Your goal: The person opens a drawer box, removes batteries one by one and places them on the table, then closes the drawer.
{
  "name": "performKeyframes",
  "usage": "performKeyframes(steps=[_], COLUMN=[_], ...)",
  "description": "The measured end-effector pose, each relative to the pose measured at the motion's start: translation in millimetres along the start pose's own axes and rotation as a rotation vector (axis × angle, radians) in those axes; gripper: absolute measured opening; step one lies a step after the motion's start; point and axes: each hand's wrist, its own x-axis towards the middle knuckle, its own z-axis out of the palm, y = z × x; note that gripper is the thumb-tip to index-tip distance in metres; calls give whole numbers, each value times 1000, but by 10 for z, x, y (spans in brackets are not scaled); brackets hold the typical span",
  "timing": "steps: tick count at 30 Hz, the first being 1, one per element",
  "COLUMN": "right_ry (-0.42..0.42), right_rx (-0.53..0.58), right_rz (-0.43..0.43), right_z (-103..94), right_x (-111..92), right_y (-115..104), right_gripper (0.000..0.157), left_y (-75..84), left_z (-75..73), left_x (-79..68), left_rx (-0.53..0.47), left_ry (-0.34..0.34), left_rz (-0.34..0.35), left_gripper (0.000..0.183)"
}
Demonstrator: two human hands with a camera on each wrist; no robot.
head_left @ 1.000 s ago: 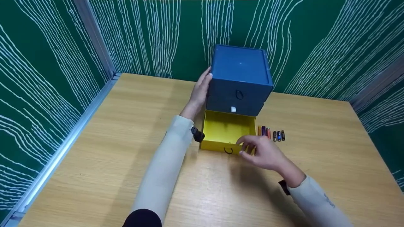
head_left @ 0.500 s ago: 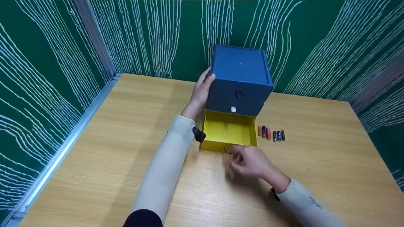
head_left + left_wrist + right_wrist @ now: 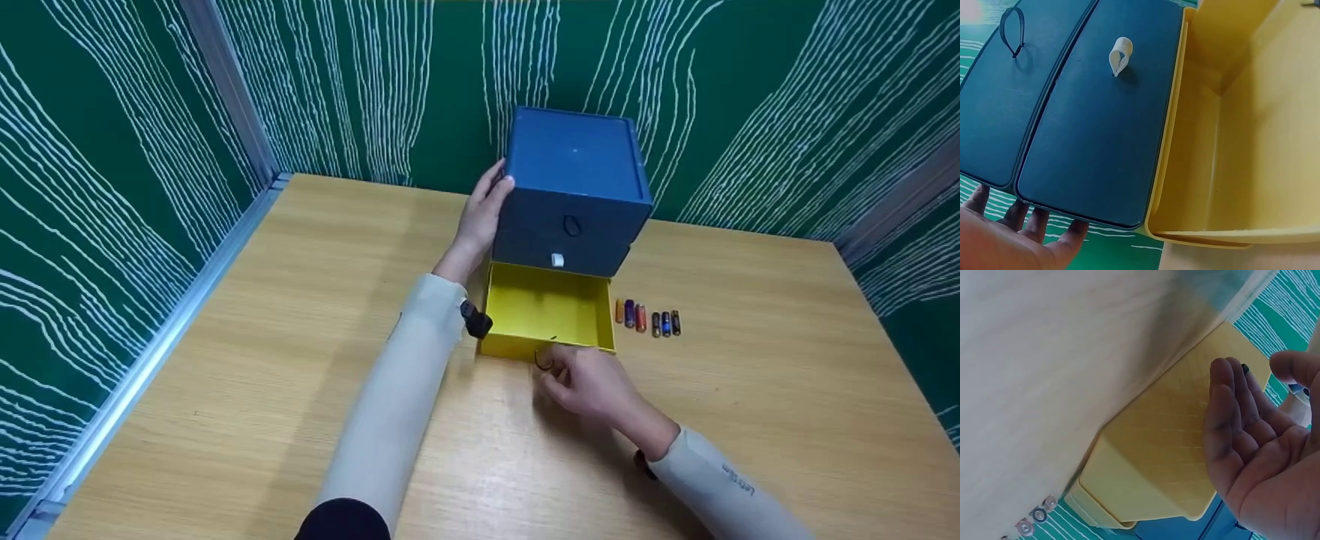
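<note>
A blue drawer cabinet [image 3: 574, 157] stands at the back of the table, its lowest drawer, a yellow one [image 3: 551, 300], pulled out with nothing seen in it. My left hand [image 3: 480, 221] rests along the cabinet's left side, fingers spread against the wall in the left wrist view. At the yellow drawer's front is my right hand [image 3: 589, 379], its fingers loosely bent beside the black loop handle [image 3: 539, 361]. In the right wrist view the thumb stands apart from the fingers, and a bit of the dark loop [image 3: 1245, 368] shows at the fingertips.
Several batteries [image 3: 640, 317] lie in a row on the table right of the drawer. The two closed blue drawers carry a black loop [image 3: 571, 226] and a white tab [image 3: 557, 260]. Green, white-streaked walls [image 3: 450, 90] rise behind the wooden table [image 3: 300, 315].
My right hand has moved left and slightly down, from the drawer's right front corner to the loop handle. My left hand stays on the cabinet's side.
</note>
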Motion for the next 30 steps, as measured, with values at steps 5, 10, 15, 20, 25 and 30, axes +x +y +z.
performKeyframes(steps=[5,10,15,20,25,30], right_ry=[25,29,7,2,17,3], right_rx=[-46,-74,-58,-77,-106,-94], right_rz=[-20,-27,21,26,-6,3], right_z=[20,40,30,20,19,-8], right_x=[26,43,51,52,46,41], right_y=[5,22,16,15,18,13], right_gripper=[13,16,16,15,12,12], left_y=[-5,-1,114,108,-8,-22], left_z=[5,-9,-22,-23,-27,-31], left_x=[5,-2,-96,-91,-2,6], left_rx=[-17,-15,-37,-53,-58,-60], left_ry=[-12,-19,-39,-41,-21,-24], left_rz=[-2,-14,-30,-31,-29,-34], left_gripper=[48,49,49,48,47,47])
